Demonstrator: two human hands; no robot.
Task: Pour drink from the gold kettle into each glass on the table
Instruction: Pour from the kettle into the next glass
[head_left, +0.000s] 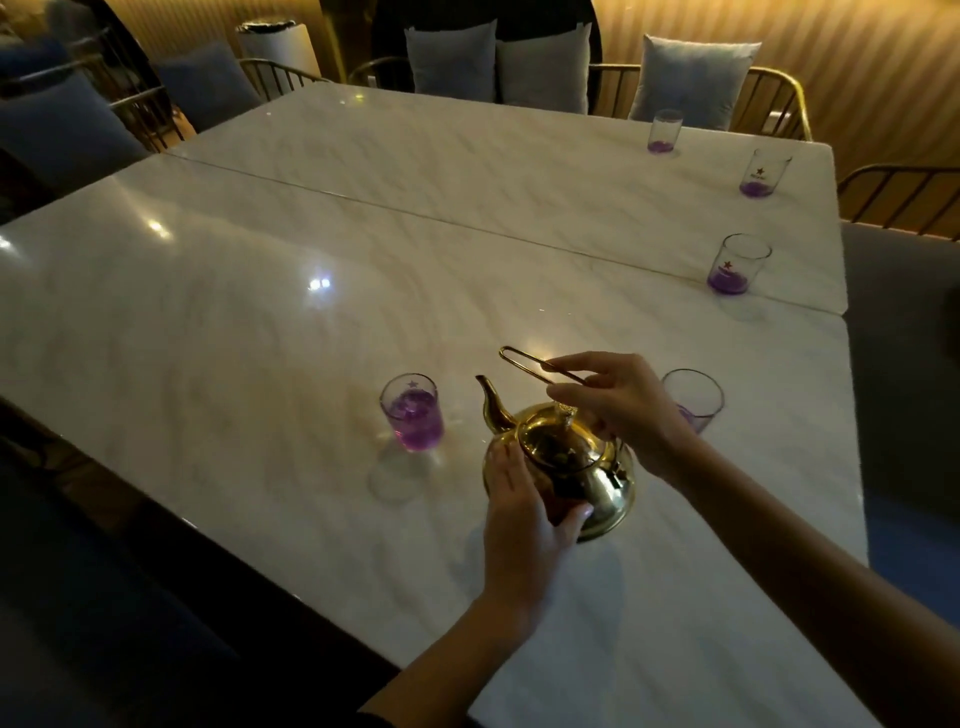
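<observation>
The gold kettle (582, 467) stands on the white marble table (260, 338), spout pointing left and away. My left hand (524, 506) rests flat against the kettle's near side. My right hand (618, 402) pinches the thin wire handle above the lid. Left of the spout stands a glass (413, 418) about half full of purple drink. A second glass (693, 400) is partly hidden behind my right hand, with a little purple in it. Three more glasses, near (737, 265), middle (765, 173) and far (664, 132), line the right edge, each with a thin purple layer.
A seam (467, 221) runs where two tabletops join. Gold wire chairs with grey cushions (693, 78) ring the far and right sides. Dark blue seats (62, 130) stand at the left. The table's near-left edge drops into shadow.
</observation>
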